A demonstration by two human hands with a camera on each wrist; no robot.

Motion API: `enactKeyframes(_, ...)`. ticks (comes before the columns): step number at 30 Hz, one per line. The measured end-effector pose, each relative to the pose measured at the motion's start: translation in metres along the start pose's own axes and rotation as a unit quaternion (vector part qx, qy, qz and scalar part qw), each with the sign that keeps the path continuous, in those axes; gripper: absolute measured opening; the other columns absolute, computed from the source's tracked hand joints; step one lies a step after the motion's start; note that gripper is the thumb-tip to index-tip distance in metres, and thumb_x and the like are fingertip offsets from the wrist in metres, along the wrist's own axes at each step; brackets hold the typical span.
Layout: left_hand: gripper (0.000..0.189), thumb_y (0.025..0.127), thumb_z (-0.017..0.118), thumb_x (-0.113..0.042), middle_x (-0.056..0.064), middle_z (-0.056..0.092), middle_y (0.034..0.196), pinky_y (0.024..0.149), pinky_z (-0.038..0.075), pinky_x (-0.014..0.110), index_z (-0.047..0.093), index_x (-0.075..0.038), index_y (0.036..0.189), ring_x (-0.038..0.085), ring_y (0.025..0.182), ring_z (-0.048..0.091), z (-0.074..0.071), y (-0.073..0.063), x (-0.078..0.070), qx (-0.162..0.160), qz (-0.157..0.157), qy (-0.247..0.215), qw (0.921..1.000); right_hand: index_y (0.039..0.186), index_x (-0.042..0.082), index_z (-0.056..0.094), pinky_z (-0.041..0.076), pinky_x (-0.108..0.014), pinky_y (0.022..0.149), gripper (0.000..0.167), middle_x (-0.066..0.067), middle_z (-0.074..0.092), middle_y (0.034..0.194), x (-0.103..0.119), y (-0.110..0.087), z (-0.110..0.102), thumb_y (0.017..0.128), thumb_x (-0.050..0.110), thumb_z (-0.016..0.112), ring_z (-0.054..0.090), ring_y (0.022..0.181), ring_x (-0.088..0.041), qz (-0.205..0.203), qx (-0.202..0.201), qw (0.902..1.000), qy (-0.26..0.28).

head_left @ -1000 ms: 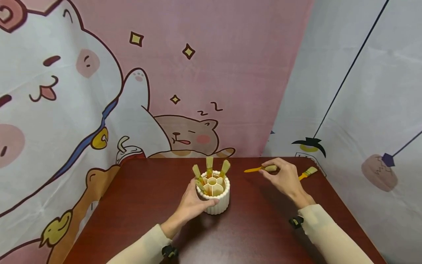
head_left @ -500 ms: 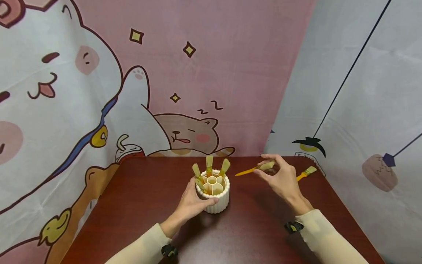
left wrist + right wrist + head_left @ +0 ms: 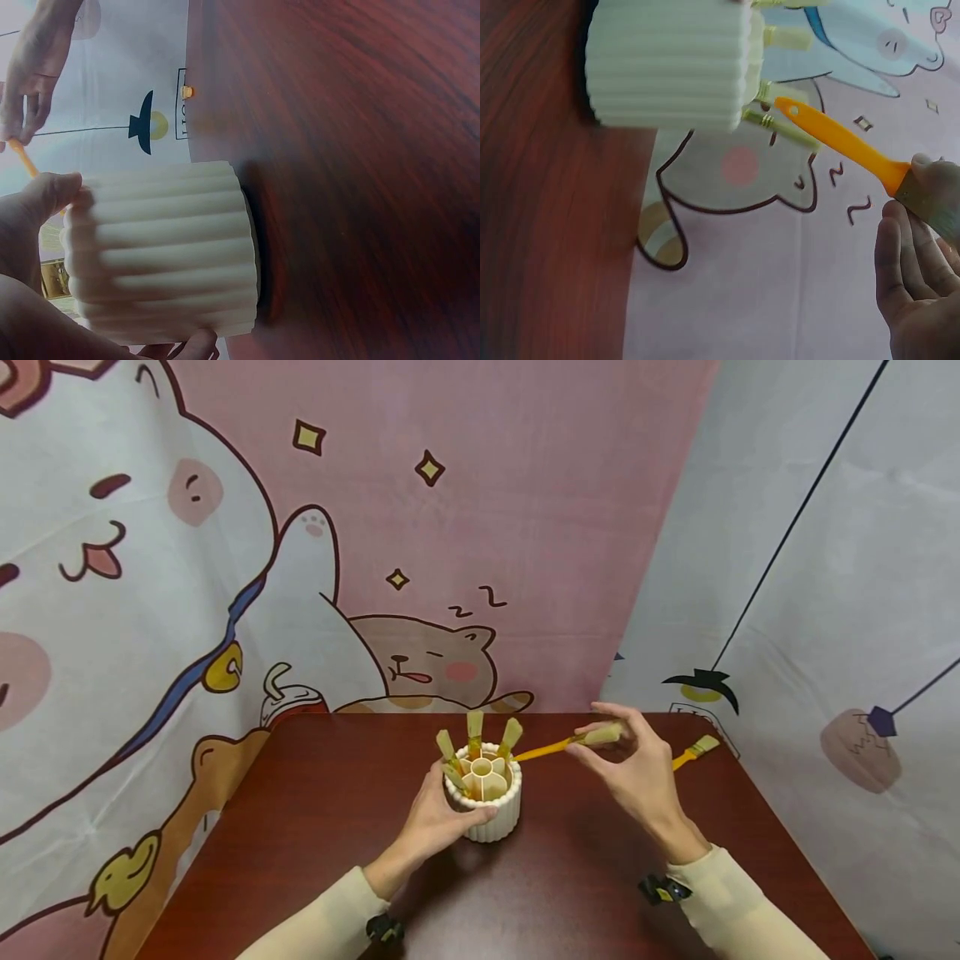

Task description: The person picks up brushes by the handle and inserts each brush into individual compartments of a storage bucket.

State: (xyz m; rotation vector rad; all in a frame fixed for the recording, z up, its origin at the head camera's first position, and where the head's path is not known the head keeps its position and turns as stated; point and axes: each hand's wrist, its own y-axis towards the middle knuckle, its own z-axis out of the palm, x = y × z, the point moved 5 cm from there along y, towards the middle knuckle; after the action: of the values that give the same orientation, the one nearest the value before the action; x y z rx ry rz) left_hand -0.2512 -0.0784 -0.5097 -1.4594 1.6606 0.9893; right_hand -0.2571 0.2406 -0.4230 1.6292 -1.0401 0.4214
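My left hand [image 3: 432, 827] grips a ribbed cream brush holder [image 3: 504, 821], thumb across its front. The left wrist view shows the holder's fluted wall [image 3: 169, 247] upright on the table. Inside, thin dividers form compartments round a central ring. Several paintbrushes [image 3: 476, 727] stand there, bristles up, on the far and left sides. My right hand [image 3: 643, 777] pinches another paintbrush [image 3: 546, 749] near its metal band, the orange handle pointing left to the holder's rim. In the right wrist view, the holed end of its handle [image 3: 840, 140] appears close to the standing brushes.
One more orange-handled paintbrush [image 3: 697, 751] lies at the far right of the dark reddish-brown table [image 3: 315, 843]. Patterned cloth walls [image 3: 562, 527] rise behind the table and along its right side.
My right hand has moved left with the paintbrush, bringing the handle end from well right of the holder to its rim. The left hand and the holder stay in place.
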Motion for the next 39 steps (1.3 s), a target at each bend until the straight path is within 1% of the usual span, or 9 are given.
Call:
enactKeyframes(4, 0.119, 0.078, 0.107, -0.037, 0.024, 0.061, 0.162, 0.128, 0.050, 0.068, 0.043, -0.002, 0.172, 0.046, 0.151, 0.062, 0.000, -0.001, 0.000, 0.000, 0.001, 0.001, 1.0000, 0.145, 0.020, 0.074, 0.067, -0.018, 0.092, 0.064, -0.007, 0.089, 0.118, 0.010, -0.003, 0.004, 0.090, 0.002, 0.100, 0.085, 0.099, -0.003, 0.001, 0.010, 0.9995, 0.029)
enactKeyframes(10, 0.119, 0.079, 0.107, -0.038, 0.023, 0.061, 0.160, 0.128, 0.050, 0.068, 0.043, -0.003, 0.172, 0.045, 0.151, 0.062, 0.000, -0.001, 0.000, 0.002, 0.001, 0.001, 1.0000, 0.125, 0.022, 0.080, 0.068, -0.020, 0.084, 0.045, 0.001, 0.088, 0.115, 0.019, -0.006, 0.012, 0.089, 0.008, 0.103, 0.085, 0.095, -0.009, 0.008, 0.028, 0.9989, 0.038)
enactKeyframes(13, 0.118, 0.079, 0.107, -0.038, 0.023, 0.061, 0.160, 0.128, 0.050, 0.068, 0.043, -0.003, 0.172, 0.045, 0.151, 0.062, 0.000, -0.002, 0.000, 0.002, 0.001, 0.000, 1.0000, 0.119, 0.022, 0.082, 0.068, -0.021, 0.083, 0.039, 0.003, 0.087, 0.114, 0.022, -0.008, 0.016, 0.089, 0.010, 0.103, 0.084, 0.095, -0.010, 0.011, 0.039, 0.9984, 0.041)
enactKeyframes(16, 0.118, 0.080, 0.107, -0.038, 0.023, 0.061, 0.160, 0.128, 0.050, 0.068, 0.043, -0.002, 0.172, 0.045, 0.151, 0.062, 0.000, -0.002, 0.000, 0.003, 0.002, -0.002, 1.0000, 0.117, 0.022, 0.082, 0.068, -0.021, 0.083, 0.037, 0.002, 0.087, 0.113, 0.024, -0.010, 0.021, 0.089, 0.009, 0.103, 0.084, 0.094, -0.009, 0.008, 0.047, 0.9978, 0.046)
enactKeyframes(19, 0.118, 0.080, 0.107, -0.038, 0.023, 0.062, 0.160, 0.128, 0.050, 0.068, 0.043, -0.003, 0.172, 0.045, 0.151, 0.062, 0.000, -0.002, -0.001, 0.002, 0.004, -0.002, 1.0000, 0.117, 0.020, 0.083, 0.067, -0.020, 0.083, 0.036, 0.000, 0.088, 0.110, 0.027, -0.010, 0.026, 0.089, 0.008, 0.103, 0.084, 0.093, -0.009, -0.009, 0.052, 0.9976, 0.046)
enactKeyframes(24, 0.117, 0.080, 0.107, -0.038, 0.023, 0.061, 0.160, 0.128, 0.050, 0.069, 0.043, -0.002, 0.172, 0.045, 0.150, 0.063, 0.000, -0.002, -0.001, 0.001, 0.006, -0.002, 1.0000, 0.116, 0.023, 0.084, 0.066, -0.019, 0.087, 0.036, 0.005, 0.088, 0.108, 0.031, -0.011, 0.033, 0.089, 0.011, 0.104, 0.082, 0.094, -0.007, -0.037, 0.059, 0.9974, 0.015)
enactKeyframes(27, 0.118, 0.081, 0.107, -0.038, 0.023, 0.061, 0.160, 0.127, 0.050, 0.069, 0.042, -0.003, 0.172, 0.045, 0.150, 0.063, 0.000, -0.002, -0.001, 0.003, 0.005, -0.002, 1.0000, 0.116, 0.026, 0.083, 0.066, -0.021, 0.088, 0.038, 0.009, 0.087, 0.110, 0.032, -0.011, 0.037, 0.088, 0.014, 0.105, 0.081, 0.096, -0.007, -0.045, 0.066, 0.9968, -0.003)
enactKeyframes(33, 0.117, 0.081, 0.106, -0.040, 0.024, 0.061, 0.161, 0.127, 0.050, 0.069, 0.042, -0.002, 0.172, 0.045, 0.150, 0.063, -0.001, -0.001, 0.000, 0.002, 0.008, 0.000, 1.0000, 0.117, 0.025, 0.084, 0.064, -0.027, 0.091, 0.037, 0.011, 0.087, 0.112, 0.034, -0.013, 0.047, 0.088, 0.018, 0.106, 0.079, 0.100, -0.008, -0.069, 0.073, 0.9943, -0.036)
enactKeyframes(39, 0.118, 0.081, 0.106, -0.042, 0.024, 0.060, 0.161, 0.127, 0.050, 0.068, 0.042, -0.002, 0.172, 0.044, 0.150, 0.063, 0.001, -0.002, 0.004, 0.005, 0.005, -0.001, 1.0000, 0.115, 0.019, 0.084, 0.066, -0.028, 0.085, 0.036, 0.006, 0.087, 0.110, 0.034, -0.018, 0.062, 0.087, 0.018, 0.106, 0.082, 0.093, -0.012, -0.090, 0.080, 0.9922, -0.034)
